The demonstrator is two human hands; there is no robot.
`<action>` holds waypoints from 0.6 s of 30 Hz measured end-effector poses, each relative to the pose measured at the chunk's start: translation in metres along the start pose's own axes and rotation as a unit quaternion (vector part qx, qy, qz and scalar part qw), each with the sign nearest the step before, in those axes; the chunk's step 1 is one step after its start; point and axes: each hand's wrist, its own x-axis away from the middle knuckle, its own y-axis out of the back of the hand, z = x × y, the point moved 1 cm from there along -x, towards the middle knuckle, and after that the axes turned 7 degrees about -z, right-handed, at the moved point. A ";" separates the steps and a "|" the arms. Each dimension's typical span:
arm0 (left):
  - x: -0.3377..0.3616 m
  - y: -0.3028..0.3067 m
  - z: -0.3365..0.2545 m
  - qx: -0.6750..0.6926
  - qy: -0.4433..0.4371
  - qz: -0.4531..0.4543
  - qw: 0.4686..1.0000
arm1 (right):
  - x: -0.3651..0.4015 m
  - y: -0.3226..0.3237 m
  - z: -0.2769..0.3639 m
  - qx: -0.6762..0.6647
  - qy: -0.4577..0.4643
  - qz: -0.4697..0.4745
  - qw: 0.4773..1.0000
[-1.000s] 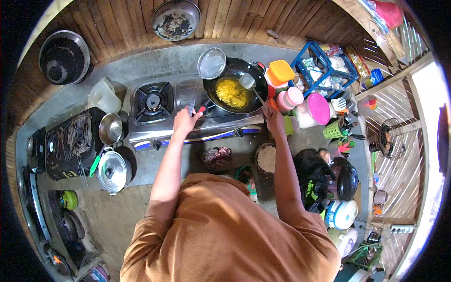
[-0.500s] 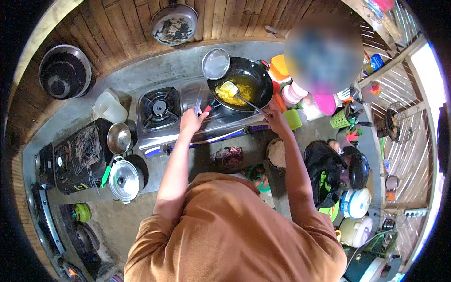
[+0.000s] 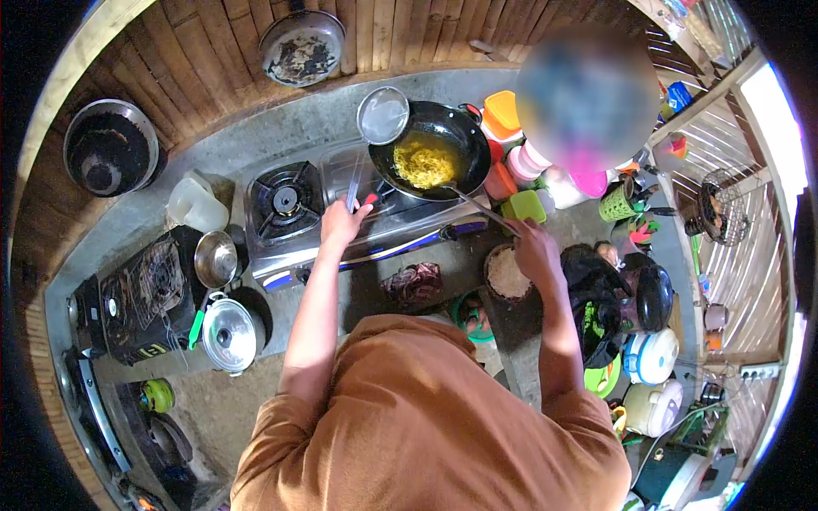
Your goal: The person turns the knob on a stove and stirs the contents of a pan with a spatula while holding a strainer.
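A black wok (image 3: 452, 123) sits on the right burner of the steel stove (image 3: 256, 238), with yellow food (image 3: 424, 162) frying in oil. My right hand (image 3: 537, 251) is closed on the handle of a metal spatula (image 3: 481, 209); its blade is at the near edge of the wok, partly hidden beside the food. My left hand (image 3: 341, 223) grips the long handle of a round mesh strainer (image 3: 383, 116), held over the wok's left rim. A red piece (image 3: 370, 199) shows beside my left fingers.
At the left are a black stove (image 3: 141, 289), a small steel pan (image 3: 216, 259) and a lidded pot (image 3: 230, 333). A bowl of pale food (image 3: 506, 274) stands near my right hand. Colourful containers (image 3: 502, 115) line the right side, near a black bag (image 3: 588, 289).
My right hand has moved right and toward me, drawing the spatula from the middle of the food to the wok's near edge. My left hand still holds the strainer.
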 end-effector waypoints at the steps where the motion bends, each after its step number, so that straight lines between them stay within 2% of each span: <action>1: 0.000 -0.001 0.001 0.000 -0.001 0.001 1.000 | -0.004 -0.007 0.003 0.011 0.019 -0.001 1.000; 4: 0.000 -0.003 0.003 -0.029 -0.026 -0.022 0.999 | -0.020 -0.039 0.012 0.008 0.040 0.001 0.999; 8: -0.001 -0.004 0.004 -0.024 -0.025 -0.019 0.999 | -0.047 -0.078 0.018 -0.011 0.063 -0.053 0.997; 9: 0.000 -0.004 0.003 -0.018 -0.018 -0.016 1.000 | -0.054 -0.083 0.019 -0.020 0.088 -0.092 0.992; 13: 0.002 0.003 -0.004 -0.018 -0.015 -0.010 1.000 | -0.082 -0.099 0.009 0.001 0.056 -0.090 0.994; 15: 0.002 0.006 -0.009 -0.005 0.021 0.014 1.000 | -0.095 -0.103 -0.003 -0.028 0.049 -0.146 0.988; 16: 0.001 0.002 -0.006 -0.005 0.021 0.016 1.000 | -0.101 -0.103 -0.006 -0.028 0.048 -0.145 0.988; 18: -0.001 -0.005 -0.003 -0.034 -0.048 -0.036 0.998 | -0.111 -0.103 -0.013 -0.013 0.029 -0.134 0.991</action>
